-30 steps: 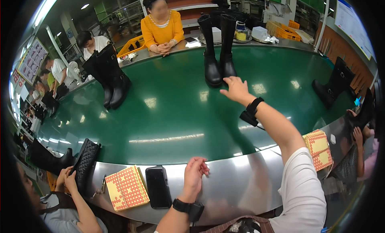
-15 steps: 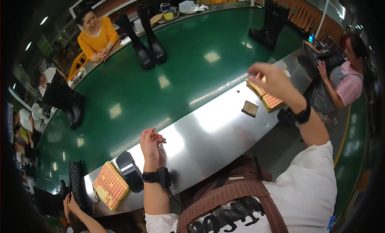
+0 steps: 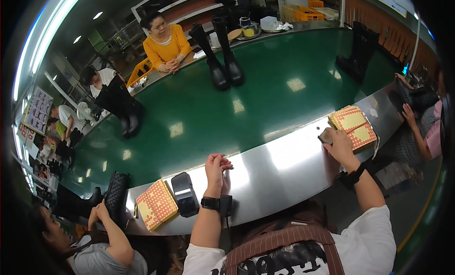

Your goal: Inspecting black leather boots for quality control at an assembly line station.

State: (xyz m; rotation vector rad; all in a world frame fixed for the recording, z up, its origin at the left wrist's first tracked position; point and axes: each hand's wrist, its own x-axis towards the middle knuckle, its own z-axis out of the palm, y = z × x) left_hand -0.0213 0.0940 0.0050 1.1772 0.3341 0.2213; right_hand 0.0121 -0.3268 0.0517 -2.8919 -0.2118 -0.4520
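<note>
My right hand [image 3: 339, 144] has its fingers closed on a small square brown pad [image 3: 325, 136] at the metal edge of the work table. Right beside that hand lies a stack of yellow cards with a red pattern [image 3: 362, 133]. My left hand [image 3: 217, 173] rests on the metal strip, fingers loosely bent and nothing in them. To its left lies a black phone [image 3: 185, 195], and beyond the phone another stack of yellow and red patterned cards [image 3: 152, 211].
A green conveyor belt [image 3: 256, 114] runs past the metal strip [image 3: 284, 180]. Pairs of black boots stand on it, one pair [image 3: 222, 69] at the far side, another [image 3: 124, 111] at left, more [image 3: 356, 57] at far right. Co-workers handle boots on both sides; one in orange [image 3: 166, 45] sits opposite.
My right hand has come down from above the right-hand card stack and taken hold of the small brown pad. The left hand stays by the metal strip. The whole view has shifted.
</note>
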